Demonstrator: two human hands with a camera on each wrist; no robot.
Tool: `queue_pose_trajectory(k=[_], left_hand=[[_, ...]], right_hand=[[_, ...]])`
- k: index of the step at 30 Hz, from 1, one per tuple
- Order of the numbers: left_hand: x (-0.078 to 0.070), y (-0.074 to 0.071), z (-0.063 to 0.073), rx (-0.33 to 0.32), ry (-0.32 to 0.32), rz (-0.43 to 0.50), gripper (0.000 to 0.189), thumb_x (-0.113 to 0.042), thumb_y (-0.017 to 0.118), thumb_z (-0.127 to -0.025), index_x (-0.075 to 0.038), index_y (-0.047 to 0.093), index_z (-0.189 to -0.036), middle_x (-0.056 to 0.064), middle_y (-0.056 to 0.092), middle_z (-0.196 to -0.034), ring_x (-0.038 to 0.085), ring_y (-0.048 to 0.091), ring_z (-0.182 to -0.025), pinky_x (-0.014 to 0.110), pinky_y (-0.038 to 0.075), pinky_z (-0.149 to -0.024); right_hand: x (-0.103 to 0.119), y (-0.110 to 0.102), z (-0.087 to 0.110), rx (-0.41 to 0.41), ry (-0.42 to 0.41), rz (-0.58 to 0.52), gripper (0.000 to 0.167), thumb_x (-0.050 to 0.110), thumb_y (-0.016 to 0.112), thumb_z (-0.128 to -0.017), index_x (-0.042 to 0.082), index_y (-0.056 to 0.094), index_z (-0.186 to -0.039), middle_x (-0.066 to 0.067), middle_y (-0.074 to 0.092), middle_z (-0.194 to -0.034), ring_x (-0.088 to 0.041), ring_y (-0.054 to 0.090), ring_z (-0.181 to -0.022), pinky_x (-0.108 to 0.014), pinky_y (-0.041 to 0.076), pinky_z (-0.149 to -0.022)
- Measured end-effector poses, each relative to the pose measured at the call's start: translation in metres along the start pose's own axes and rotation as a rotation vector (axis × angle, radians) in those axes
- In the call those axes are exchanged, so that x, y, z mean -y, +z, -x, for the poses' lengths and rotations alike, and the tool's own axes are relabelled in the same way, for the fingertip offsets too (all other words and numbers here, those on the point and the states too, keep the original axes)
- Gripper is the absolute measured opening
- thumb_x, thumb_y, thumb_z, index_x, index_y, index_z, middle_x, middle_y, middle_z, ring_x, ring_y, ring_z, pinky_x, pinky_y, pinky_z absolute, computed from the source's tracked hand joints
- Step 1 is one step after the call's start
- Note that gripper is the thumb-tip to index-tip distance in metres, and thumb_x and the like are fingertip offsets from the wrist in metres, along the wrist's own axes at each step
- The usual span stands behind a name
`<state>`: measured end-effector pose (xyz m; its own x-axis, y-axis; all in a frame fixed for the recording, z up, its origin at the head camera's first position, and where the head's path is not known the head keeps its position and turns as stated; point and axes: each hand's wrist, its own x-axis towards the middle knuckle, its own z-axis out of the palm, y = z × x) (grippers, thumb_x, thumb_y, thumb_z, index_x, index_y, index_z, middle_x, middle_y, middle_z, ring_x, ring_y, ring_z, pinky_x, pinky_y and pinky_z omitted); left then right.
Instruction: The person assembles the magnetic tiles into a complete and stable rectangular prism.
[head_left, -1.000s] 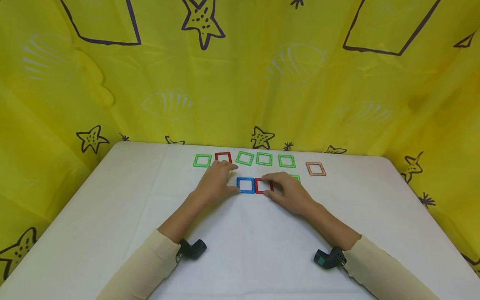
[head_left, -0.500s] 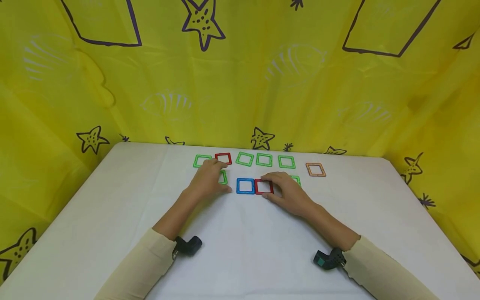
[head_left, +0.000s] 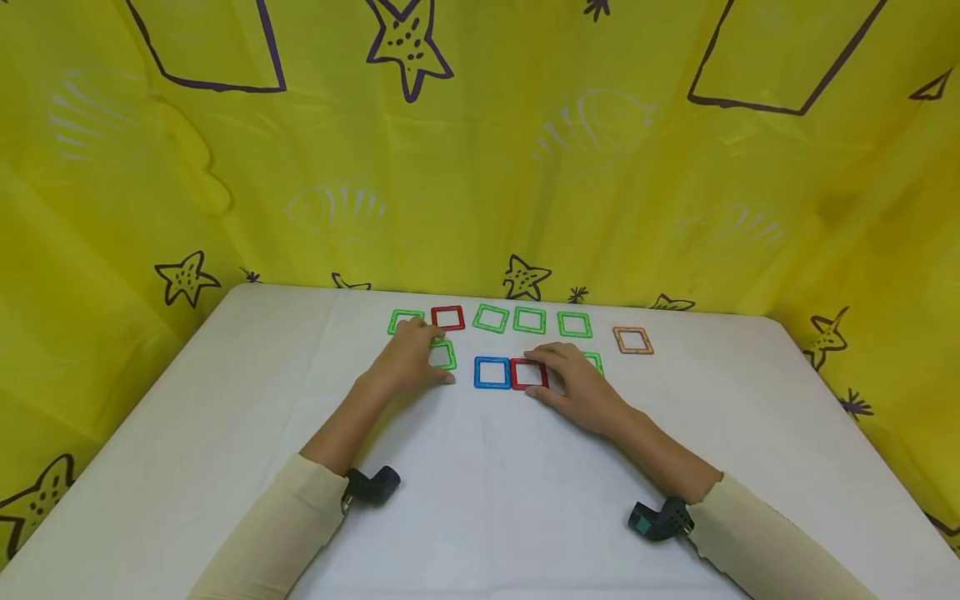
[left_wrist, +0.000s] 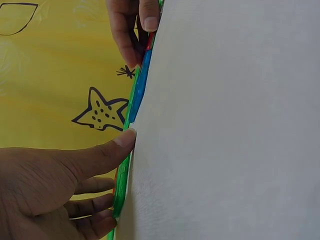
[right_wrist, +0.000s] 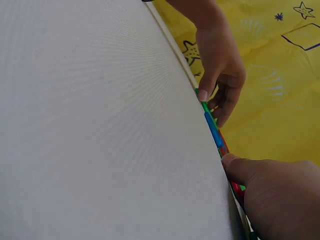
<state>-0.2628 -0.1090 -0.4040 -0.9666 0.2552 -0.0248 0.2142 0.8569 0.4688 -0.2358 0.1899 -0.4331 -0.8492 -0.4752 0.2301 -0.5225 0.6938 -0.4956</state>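
Note:
My right hand pinches a red square magnetic tile by its far and near edges, the thumb on the near side. Joined edge to edge on its left lies a blue square magnetic tile. My left hand is around a green square magnetic tile, thumb and fingers spread beyond its near and far edges. In the left wrist view that green tile sits between thumb and fingers; contact is hard to tell. Another green tile is partly hidden behind the right hand.
Along the back of the white table lie more square tiles: a green one partly covered by the left hand, a red one, several green ones and an orange one. A yellow patterned curtain hangs behind.
My left hand has moved left, away from the blue tile, to the green tile, uncovering the back red one. The right hand stays on its red tile.

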Motion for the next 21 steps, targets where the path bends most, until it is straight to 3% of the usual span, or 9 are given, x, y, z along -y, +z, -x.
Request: queue_pose_trajectory(k=[9, 15, 21], left_hand=[[0.0043, -0.0018, -0.0002, -0.007, -0.019, 0.048, 0.070, -0.024, 0.095, -0.081, 0.001, 0.066, -0.139, 0.018, 0.057, -0.128, 0.033, 0.049, -0.122, 0.043, 0.051, -0.106], [0.0050, -0.0050, 0.0009, -0.005, -0.033, 0.104, 0.067, -0.021, 0.093, -0.082, 0.001, 0.066, -0.140, 0.018, 0.057, -0.132, 0.034, 0.049, -0.123, 0.044, 0.050, -0.107], [0.0060, -0.0055, 0.0002, 0.004, -0.046, 0.146, 0.065, -0.020, 0.093, -0.083, -0.001, 0.067, -0.139, 0.016, 0.058, -0.128, 0.032, 0.050, -0.120, 0.038, 0.054, -0.097]], right_hand=[[0.0008, 0.0007, 0.0009, -0.003, 0.009, -0.007, 0.054, 0.028, 0.079, -0.097, 0.010, 0.063, -0.145, -0.010, 0.059, -0.145, -0.030, 0.050, -0.135, -0.050, 0.046, -0.111], [0.0004, 0.0004, 0.0003, -0.008, 0.003, 0.000, 0.055, 0.028, 0.079, -0.096, 0.010, 0.063, -0.146, -0.010, 0.060, -0.145, -0.030, 0.050, -0.135, -0.050, 0.046, -0.111], [0.0003, -0.0006, 0.0002, -0.008, -0.007, -0.006, 0.055, 0.027, 0.079, -0.097, 0.010, 0.062, -0.146, -0.010, 0.060, -0.145, -0.030, 0.050, -0.135, -0.050, 0.046, -0.111]])
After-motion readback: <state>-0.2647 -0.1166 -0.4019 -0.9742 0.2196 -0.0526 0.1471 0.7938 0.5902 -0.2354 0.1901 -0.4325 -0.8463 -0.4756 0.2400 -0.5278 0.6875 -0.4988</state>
